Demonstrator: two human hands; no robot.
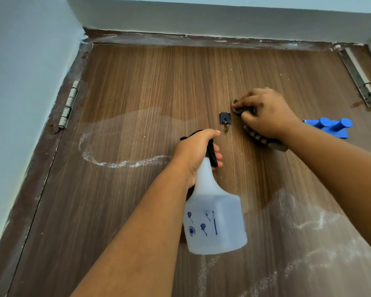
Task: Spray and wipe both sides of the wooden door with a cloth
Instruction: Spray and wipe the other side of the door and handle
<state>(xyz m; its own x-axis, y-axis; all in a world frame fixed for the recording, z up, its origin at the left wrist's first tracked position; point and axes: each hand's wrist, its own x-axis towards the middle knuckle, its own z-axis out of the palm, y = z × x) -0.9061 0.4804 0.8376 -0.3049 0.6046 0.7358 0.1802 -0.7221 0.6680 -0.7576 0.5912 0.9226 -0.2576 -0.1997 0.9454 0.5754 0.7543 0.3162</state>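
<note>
While the wooden door (137,86) filled the view, the right hand (266,113) gripped a dark cloth (263,139) and pressed it to the wood just right of a small black hook (224,118) near the door's middle; the fingers curled round the bunched cloth, whose tail hung below the palm. Just below that hook, the left hand (196,150) clasped the neck of a translucent spray bottle (214,219), fingers wrapped round its black trigger. Right of the hook, past the cloth, sat a blue peg rack (330,126). Left of the hook lay broad bare wood with pale wet streaks, running to a hinge (68,106) at the frame.
</note>
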